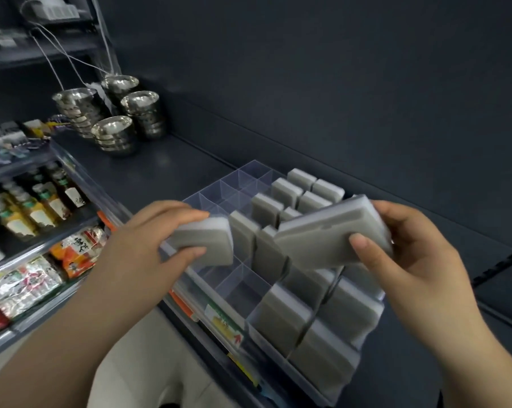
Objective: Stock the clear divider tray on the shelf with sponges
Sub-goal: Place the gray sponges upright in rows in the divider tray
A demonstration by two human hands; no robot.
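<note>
A clear divider tray point(234, 181) sits on the dark shelf, its right-hand compartments filled with several upright grey sponges point(284, 191). My left hand point(148, 240) grips one grey-and-white sponge point(203, 241) above the tray's left side, over open compartments. My right hand point(411, 254) holds a small stack of grey sponges point(325, 237), tilted, above the tray's right side. More sponges point(281, 316) stand in the nearest compartments below the stack.
Stacks of shiny steel cups point(113, 134) stand on the shelf at the back left. A lower shelf on the left carries bottles point(39, 204) and food packets point(78, 248). The shelf's front rail point(219, 316) carries price labels. A dark back wall rises behind the tray.
</note>
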